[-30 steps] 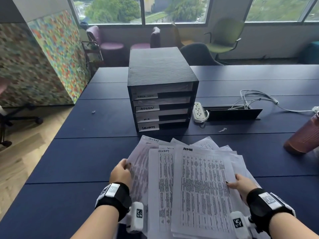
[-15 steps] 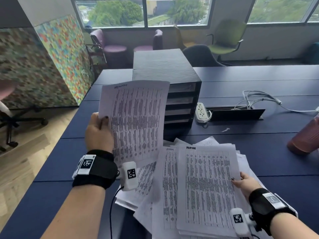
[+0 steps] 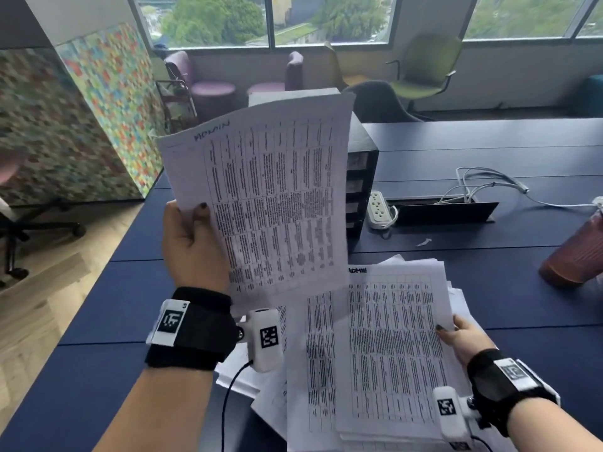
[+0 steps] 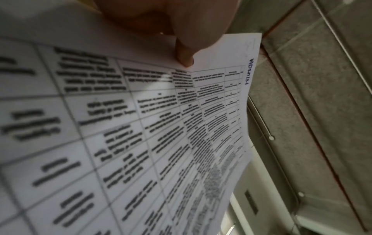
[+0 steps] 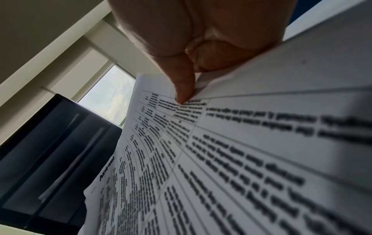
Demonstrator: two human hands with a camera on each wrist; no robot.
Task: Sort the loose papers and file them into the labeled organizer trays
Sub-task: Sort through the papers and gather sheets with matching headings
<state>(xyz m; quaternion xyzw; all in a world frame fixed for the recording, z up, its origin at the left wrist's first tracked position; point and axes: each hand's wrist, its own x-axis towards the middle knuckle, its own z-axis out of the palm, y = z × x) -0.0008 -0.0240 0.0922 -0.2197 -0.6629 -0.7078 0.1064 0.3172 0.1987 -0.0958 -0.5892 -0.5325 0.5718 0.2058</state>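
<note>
Big windows look over a dark blue table (image 3: 98, 305). One left hand (image 3: 192, 243) pinches one raised sheet (image 3: 267, 203) marked ADMIN, thumb on its front. One right hand (image 3: 466, 337) grips the edge of one messy pile of papers (image 3: 385, 353) lying on the table; I can't count its sheets. One black organizer (image 3: 362, 177) stands behind the raised sheet, mostly hidden, so its labels can't be read. One pink cup (image 3: 577, 252) is cut off at the right edge.
</note>
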